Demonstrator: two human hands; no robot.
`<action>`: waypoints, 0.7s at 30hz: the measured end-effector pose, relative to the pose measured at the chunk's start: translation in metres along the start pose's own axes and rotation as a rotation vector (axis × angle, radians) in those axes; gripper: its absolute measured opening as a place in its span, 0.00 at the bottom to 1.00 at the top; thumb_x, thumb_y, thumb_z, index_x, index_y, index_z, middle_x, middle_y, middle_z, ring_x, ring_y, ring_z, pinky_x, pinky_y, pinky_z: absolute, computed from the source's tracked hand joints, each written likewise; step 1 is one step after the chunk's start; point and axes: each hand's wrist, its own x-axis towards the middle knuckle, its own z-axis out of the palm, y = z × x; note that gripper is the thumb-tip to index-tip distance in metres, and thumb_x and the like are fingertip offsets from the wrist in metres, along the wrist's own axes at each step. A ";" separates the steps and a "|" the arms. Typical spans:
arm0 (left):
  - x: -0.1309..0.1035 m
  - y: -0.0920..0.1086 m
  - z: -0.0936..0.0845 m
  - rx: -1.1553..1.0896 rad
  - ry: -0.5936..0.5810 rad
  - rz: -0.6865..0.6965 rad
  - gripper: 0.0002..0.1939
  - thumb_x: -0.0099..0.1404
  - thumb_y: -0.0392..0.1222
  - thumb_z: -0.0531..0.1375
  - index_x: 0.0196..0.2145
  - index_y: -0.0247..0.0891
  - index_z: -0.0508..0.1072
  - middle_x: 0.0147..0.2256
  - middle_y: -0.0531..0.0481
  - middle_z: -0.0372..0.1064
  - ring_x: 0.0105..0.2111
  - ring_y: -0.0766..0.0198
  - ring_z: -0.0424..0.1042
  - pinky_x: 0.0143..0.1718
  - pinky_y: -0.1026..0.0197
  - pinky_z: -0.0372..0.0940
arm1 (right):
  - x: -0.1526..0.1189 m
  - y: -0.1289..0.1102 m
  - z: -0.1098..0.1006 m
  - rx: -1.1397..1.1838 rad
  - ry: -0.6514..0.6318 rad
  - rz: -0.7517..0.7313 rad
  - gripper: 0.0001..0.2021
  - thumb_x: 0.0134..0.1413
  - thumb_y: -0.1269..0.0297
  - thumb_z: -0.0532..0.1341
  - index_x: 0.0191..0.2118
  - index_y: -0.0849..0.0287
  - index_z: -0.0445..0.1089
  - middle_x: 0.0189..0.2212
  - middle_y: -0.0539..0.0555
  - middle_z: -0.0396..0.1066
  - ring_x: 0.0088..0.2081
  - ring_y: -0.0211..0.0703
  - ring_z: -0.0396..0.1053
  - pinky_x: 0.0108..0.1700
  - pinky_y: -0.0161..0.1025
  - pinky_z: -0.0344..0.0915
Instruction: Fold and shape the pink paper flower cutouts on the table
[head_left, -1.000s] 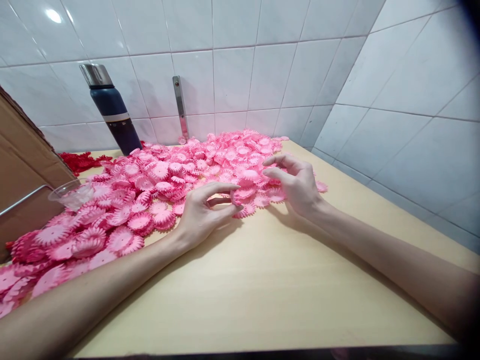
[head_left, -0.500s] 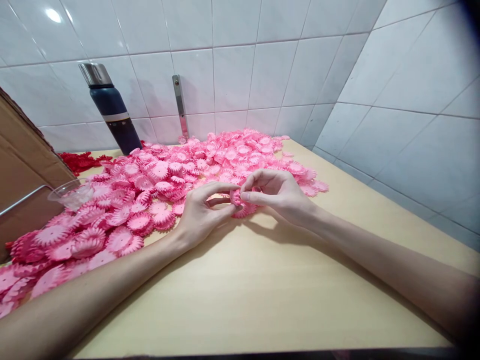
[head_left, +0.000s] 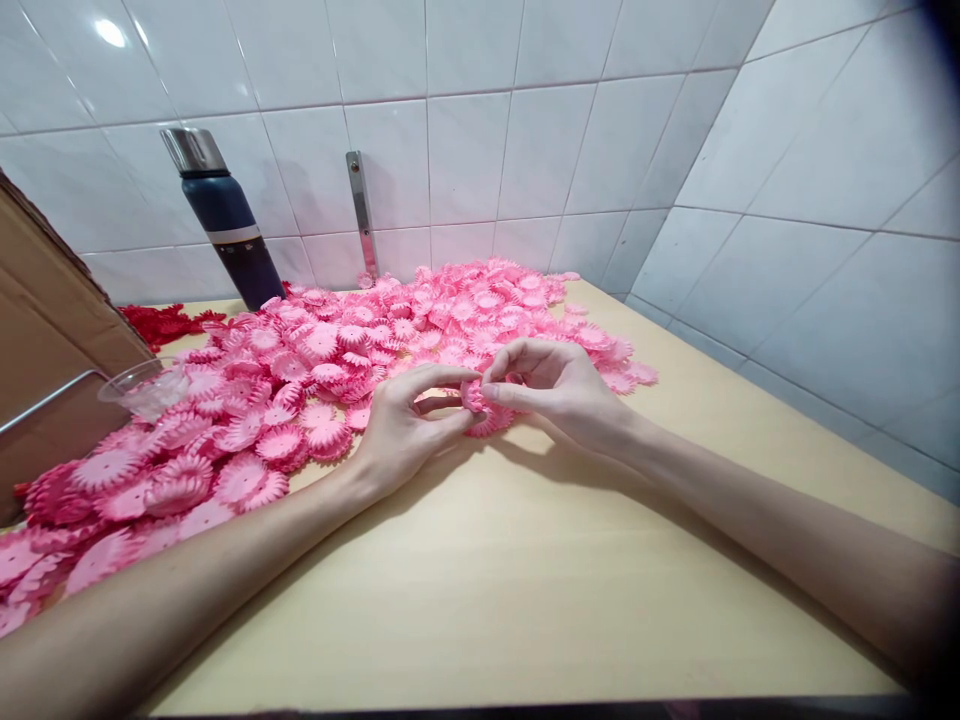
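Pink scalloped flower pieces (head_left: 322,340) lie heaped across the back and left of the table. Near the heap's front edge, my left hand (head_left: 412,420) pinches a small pink flower piece (head_left: 472,395) between thumb and fingers. My right hand (head_left: 551,390) meets it from the right, thumb and index fingertip closed together at the same piece; the fingertips hide part of it. Another pink piece (head_left: 495,420) lies just below and behind the fingertips.
A dark blue bottle (head_left: 232,235) with a steel cap stands by the tiled wall (head_left: 472,150). At left are a cardboard box (head_left: 52,320), a clear plastic cup (head_left: 146,388) and red pieces (head_left: 161,322). A metal strip (head_left: 361,210) is on the wall above the pale table (head_left: 487,590).
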 end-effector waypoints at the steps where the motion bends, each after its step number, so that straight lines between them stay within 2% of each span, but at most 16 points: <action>1: 0.000 0.000 0.000 -0.005 0.001 -0.001 0.14 0.55 0.34 0.65 0.41 0.36 0.76 0.39 0.47 0.74 0.39 0.59 0.76 0.44 0.54 0.74 | 0.000 0.001 0.000 -0.003 0.004 0.000 0.07 0.46 0.65 0.68 0.29 0.60 0.72 0.27 0.51 0.71 0.29 0.38 0.68 0.30 0.37 0.66; 21: 0.000 0.001 -0.001 0.022 -0.005 -0.006 0.15 0.55 0.35 0.66 0.42 0.36 0.76 0.41 0.46 0.74 0.41 0.57 0.76 0.46 0.53 0.74 | 0.000 -0.001 0.000 0.061 -0.009 0.043 0.10 0.42 0.62 0.71 0.29 0.59 0.71 0.26 0.50 0.70 0.28 0.38 0.69 0.29 0.37 0.68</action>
